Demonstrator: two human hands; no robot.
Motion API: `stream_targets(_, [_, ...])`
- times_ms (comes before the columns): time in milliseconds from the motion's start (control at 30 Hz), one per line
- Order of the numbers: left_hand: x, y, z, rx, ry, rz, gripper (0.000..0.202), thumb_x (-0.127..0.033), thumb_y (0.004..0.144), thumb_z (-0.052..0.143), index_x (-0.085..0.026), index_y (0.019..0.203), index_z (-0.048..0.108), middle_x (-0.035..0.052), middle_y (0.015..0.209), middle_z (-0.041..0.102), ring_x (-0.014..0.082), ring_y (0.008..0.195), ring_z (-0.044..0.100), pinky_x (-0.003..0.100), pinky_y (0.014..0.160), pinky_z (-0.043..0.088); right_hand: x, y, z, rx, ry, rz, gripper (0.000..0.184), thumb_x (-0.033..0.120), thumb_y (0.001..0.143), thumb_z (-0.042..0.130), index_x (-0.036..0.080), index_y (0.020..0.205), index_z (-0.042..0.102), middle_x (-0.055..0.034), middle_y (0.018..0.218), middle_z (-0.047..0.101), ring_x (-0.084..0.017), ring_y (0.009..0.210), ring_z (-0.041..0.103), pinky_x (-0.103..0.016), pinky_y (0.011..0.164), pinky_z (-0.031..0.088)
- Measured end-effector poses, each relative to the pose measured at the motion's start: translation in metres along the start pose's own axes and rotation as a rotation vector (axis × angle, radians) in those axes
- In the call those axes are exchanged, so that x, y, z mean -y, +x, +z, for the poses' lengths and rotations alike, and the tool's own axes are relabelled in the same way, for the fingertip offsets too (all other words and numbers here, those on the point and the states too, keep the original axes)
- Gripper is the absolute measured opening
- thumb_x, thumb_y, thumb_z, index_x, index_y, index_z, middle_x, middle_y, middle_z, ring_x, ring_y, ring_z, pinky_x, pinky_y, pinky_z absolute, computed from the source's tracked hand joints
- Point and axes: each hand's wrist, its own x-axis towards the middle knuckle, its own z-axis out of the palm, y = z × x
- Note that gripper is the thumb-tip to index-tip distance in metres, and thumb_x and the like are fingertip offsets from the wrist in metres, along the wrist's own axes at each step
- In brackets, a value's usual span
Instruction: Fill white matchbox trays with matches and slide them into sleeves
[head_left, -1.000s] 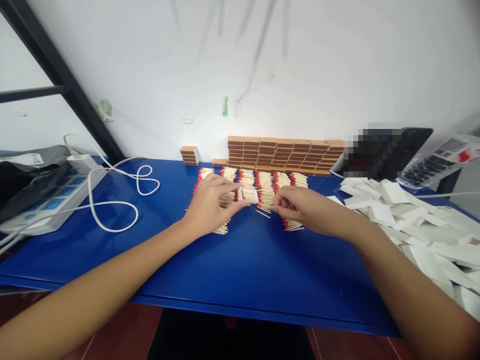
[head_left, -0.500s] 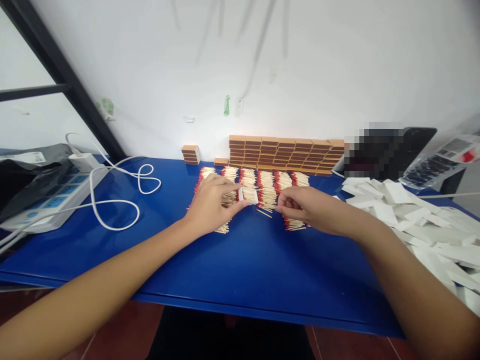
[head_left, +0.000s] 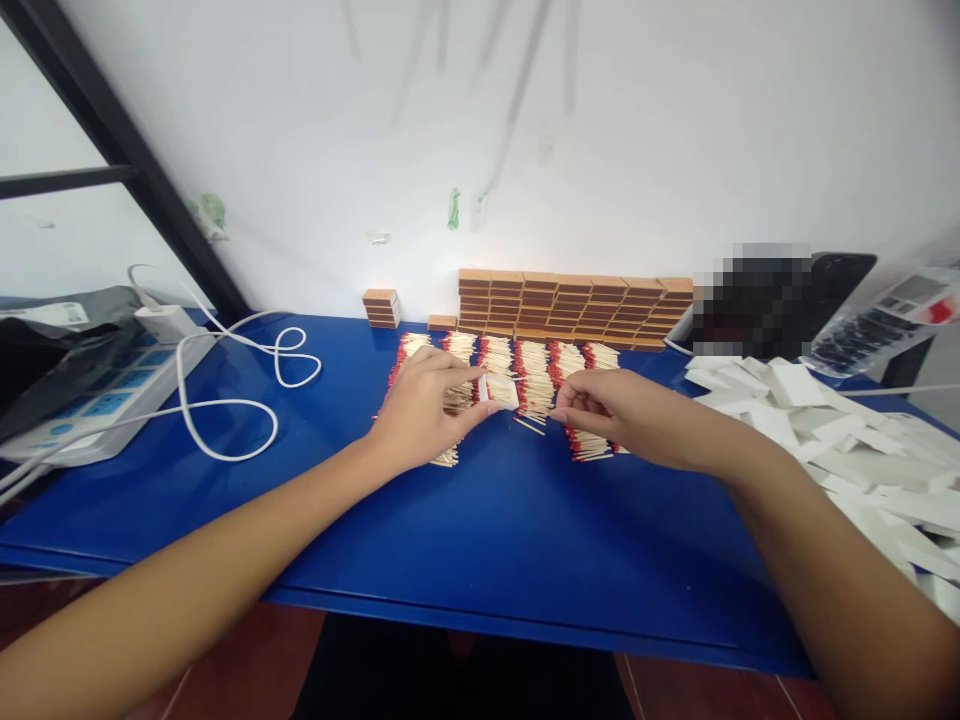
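Note:
My left hand pinches a small white matchbox tray between thumb and fingers, holding it just over the rows of red-tipped matches on the blue table. My right hand is closed in a pinch on a few matches right of the tray, resting over the match rows. One loose match lies between the hands.
A wall of stacked brown matchboxes stands at the back, with a small separate stack to its left. A heap of white flat box parts fills the right. At left lie a power strip and looped white cable.
My right hand has shifted slightly toward the tray with its pinch of matches. The left hand and tray have stayed put.

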Motion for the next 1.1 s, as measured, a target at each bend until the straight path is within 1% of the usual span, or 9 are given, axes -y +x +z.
stream_targets(100, [-0.001,0.0,0.0,0.006,-0.005,0.004,0.037,-0.044,0.089,0.08,-0.017,0.115,0.078,0.0084,0.096,0.074,0.0268,0.097,0.064,0.046,0.092,0.052,0.004,0.0,0.0,-0.02,0.013,-0.023,0.034,0.052,0.101,0.052,0.023,0.086,0.061,-0.0026,0.077,0.066,-0.018,0.066,0.055,-0.03,0.058,0.038])
stream_targets(200, [-0.003,0.0,-0.001,0.036,-0.028,0.008,0.037,-0.044,0.089,0.081,-0.019,0.116,0.078,0.008,0.097,0.074,0.0271,0.099,0.063,0.046,0.093,0.051,0.01,0.001,0.001,-0.061,0.045,-0.037,0.032,0.051,0.102,0.05,0.023,0.09,0.061,-0.0022,0.079,0.065,-0.018,0.068,0.056,-0.03,0.06,0.04])
stream_targets(300, [-0.004,0.0,0.0,0.06,-0.066,0.029,0.038,-0.044,0.089,0.08,-0.02,0.118,0.077,0.0077,0.097,0.073,0.0269,0.1,0.063,0.045,0.091,0.051,0.012,0.004,0.005,-0.123,0.041,-0.061,0.029,0.048,0.102,0.051,0.023,0.091,0.061,-0.0016,0.078,0.064,-0.018,0.068,0.055,-0.03,0.061,0.039])
stream_targets(467, [-0.005,0.0,0.0,0.069,-0.125,0.055,0.039,-0.045,0.089,0.081,-0.02,0.119,0.077,0.0075,0.098,0.073,0.026,0.1,0.063,0.044,0.092,0.051,0.012,0.009,0.015,-0.141,0.028,-0.142,0.023,0.039,0.102,0.053,0.022,0.089,0.06,-0.0025,0.081,0.064,-0.017,0.07,0.056,-0.03,0.064,0.04])
stream_targets(667, [-0.007,-0.001,-0.001,0.084,-0.178,0.056,0.04,-0.045,0.089,0.081,-0.022,0.121,0.077,0.0075,0.101,0.073,0.0262,0.104,0.063,0.044,0.096,0.05,0.012,0.012,0.021,-0.225,0.014,-0.211,0.018,0.036,0.1,0.059,0.022,0.09,0.063,-0.0038,0.085,0.066,-0.017,0.071,0.057,-0.031,0.066,0.042])
stream_targets(867, [-0.01,-0.002,-0.001,0.103,-0.196,0.038,0.039,-0.045,0.089,0.08,-0.024,0.122,0.077,0.0073,0.102,0.074,0.0265,0.105,0.064,0.045,0.097,0.051,0.016,0.011,0.017,-0.224,0.025,-0.201,0.018,0.038,0.099,0.06,0.022,0.092,0.067,-0.0042,0.084,0.068,-0.017,0.07,0.058,-0.031,0.065,0.042])
stream_targets(1000, [-0.008,-0.001,-0.001,0.088,-0.192,0.038,0.037,-0.043,0.089,0.081,-0.025,0.121,0.077,0.0069,0.102,0.075,0.0266,0.104,0.065,0.045,0.095,0.051,0.015,0.009,0.011,-0.256,0.025,-0.17,0.019,0.039,0.099,0.059,0.023,0.093,0.067,-0.003,0.078,0.066,-0.017,0.066,0.056,-0.03,0.06,0.04])
stream_targets(1100, [-0.007,0.001,-0.002,0.082,-0.182,0.047,0.036,-0.042,0.089,0.081,-0.024,0.12,0.077,0.0063,0.098,0.075,0.0257,0.1,0.065,0.044,0.093,0.051,0.012,0.008,0.008,-0.272,-0.029,-0.154,0.019,0.04,0.099,0.06,0.023,0.099,0.069,-0.0037,0.082,0.067,-0.018,0.068,0.056,-0.031,0.063,0.041])
